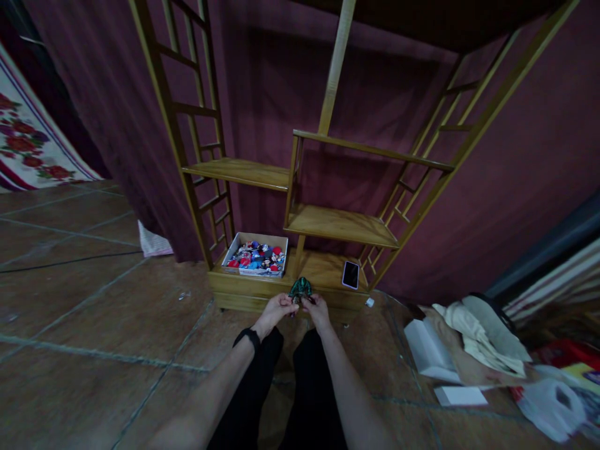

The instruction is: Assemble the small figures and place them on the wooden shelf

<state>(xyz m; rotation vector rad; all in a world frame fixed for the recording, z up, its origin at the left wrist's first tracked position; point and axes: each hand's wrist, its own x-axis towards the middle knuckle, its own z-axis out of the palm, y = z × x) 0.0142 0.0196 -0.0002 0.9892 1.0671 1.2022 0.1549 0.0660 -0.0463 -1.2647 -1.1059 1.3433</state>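
Between my two hands is a small dark green figurine [300,287], held just in front of the low base of a wooden shelf unit [262,301]. The fingers of my left hand [276,310] pinch its lower left side. My right hand [319,310] pinches the lower right side. Its finer details are too small and dim to tell. Behind and to the left, an open cardboard box [284,265] full of small red, blue and white figures stands on the base. A phone [350,275] with a dark screen lies on the base to the right.
Bare wooden shelves [342,225] rise above the base, with a dark red curtain [262,81] behind. On the right floor are white boxes [431,350], a cream cloth [482,337] and a plastic bag [550,406]. A black cable [70,262] crosses the tiles at left.
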